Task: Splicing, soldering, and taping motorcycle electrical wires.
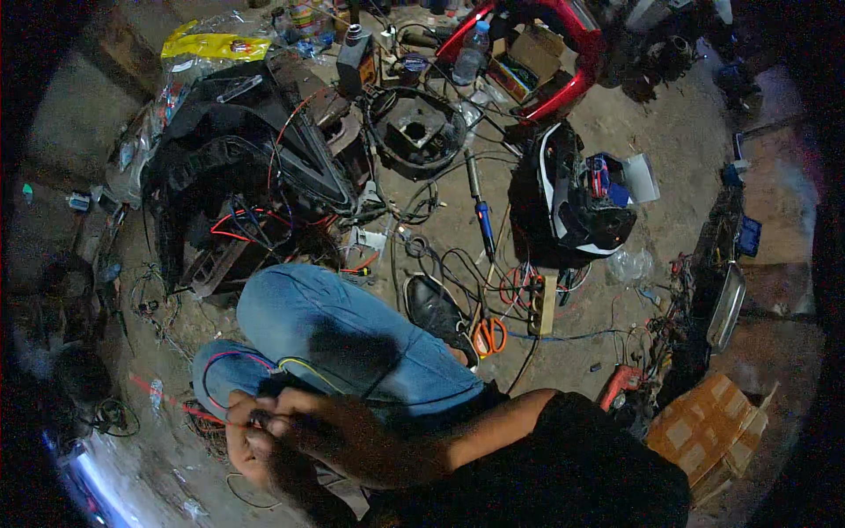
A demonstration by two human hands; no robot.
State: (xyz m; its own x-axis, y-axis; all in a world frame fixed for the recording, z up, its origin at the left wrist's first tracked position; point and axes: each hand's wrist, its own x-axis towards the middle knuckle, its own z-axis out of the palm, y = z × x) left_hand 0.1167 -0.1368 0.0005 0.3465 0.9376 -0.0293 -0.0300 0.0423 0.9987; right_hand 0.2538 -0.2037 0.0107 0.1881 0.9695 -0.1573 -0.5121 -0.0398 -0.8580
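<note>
Above my bent knee in blue jeans [299, 308], my two hands are close together at the lower left. My left hand [252, 451] is closed, its fingers pinched on thin electrical wires. My right hand [321, 431] is closed against it, fingertips meeting at the same dark spot, whose detail is too small to make out. A pink and dark wire [231, 355] loops up from the fingers across the jeans. Beside it a yellow wire [310, 368] curves to the right. From the left hand a red strand [180, 405] stretches leftward.
A soldering iron [484, 227] with a blue handle lies ahead, near orange-handled scissors [489, 336] and a power strip [543, 304]. Black plastic fairing [238, 132] stands at left, a black-and-white motorcycle part [572, 198] at right. A cardboard box [709, 431] and a red tool [621, 384] lie lower right.
</note>
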